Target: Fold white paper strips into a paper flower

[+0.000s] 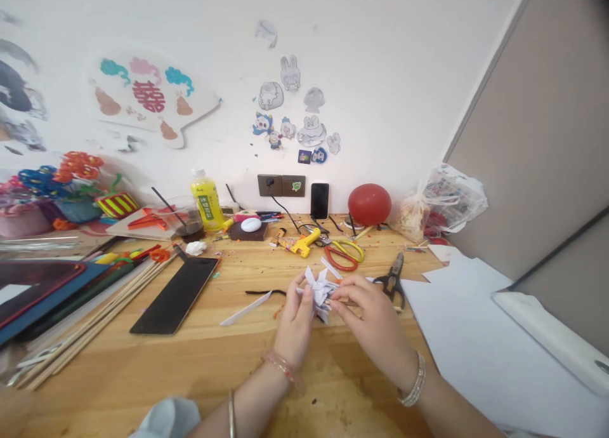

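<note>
Between my two hands, above the wooden table [257, 368], is a folded white paper piece [322, 289] with several pointed strips sticking out. My left hand [297, 314] grips it from the left, thumb in front. The fingers of my right hand [364, 308] pinch its right side; exactly which fold they hold is hidden. A loose white paper strip [246, 308] lies on the table left of my left hand, beside a thin black stem [259, 292]. Black-handled scissors [392, 278] lie just beyond my right hand.
White paper sheets [480, 324] cover the right side. A yellow glue gun [304, 243], red-and-yellow scissors [347, 254] and a red balloon [370, 204] are at the back. To the left are a black tablet [176, 295], wooden sticks [102, 317], a drink bottle [207, 200] and a cup of dark liquid [191, 230].
</note>
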Motion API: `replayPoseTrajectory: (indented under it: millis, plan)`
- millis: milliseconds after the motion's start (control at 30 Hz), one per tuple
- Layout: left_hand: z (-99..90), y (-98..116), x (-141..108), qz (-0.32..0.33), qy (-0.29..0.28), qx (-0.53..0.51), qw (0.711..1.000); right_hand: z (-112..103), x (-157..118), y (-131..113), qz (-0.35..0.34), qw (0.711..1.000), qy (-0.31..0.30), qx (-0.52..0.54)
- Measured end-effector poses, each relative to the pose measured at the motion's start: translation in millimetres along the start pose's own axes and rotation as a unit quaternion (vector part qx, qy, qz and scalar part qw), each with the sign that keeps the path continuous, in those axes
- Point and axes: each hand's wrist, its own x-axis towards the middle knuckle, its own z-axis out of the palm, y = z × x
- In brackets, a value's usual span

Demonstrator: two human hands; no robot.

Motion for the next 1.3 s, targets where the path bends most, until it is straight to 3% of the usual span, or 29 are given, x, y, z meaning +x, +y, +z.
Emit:
replayPoseTrajectory:
  millis: [300, 533, 700, 1033, 1300]
  plan:
    - [-0.9, 3, 1, 0.026, -0.044, 0.018, 0.999, -6, 1, 0, 0.011, 0.999, -0.032, 0.034]
    - [0.5, 4, -2, 0.034, -0.031, 0.069, 0.997, -2, -1, 2, -0.019, 1.000, -0.016, -0.012]
    - [-2.0, 1, 1, 0.029, -0.032, 0.102, 0.994, -2, -2, 0, -0.017, 0.999, -0.037, -0.020]
    - [-5.9, -4, 5, 0.035, -0.030, 0.073, 0.996, -7, 0, -1, -0.023, 0.998, -0.063, 0.020]
    - [-7.2, -6, 5, 0.025, -0.026, 0.076, 0.996, -3, -2, 1, -0.030, 0.997, -0.033, -0.056]
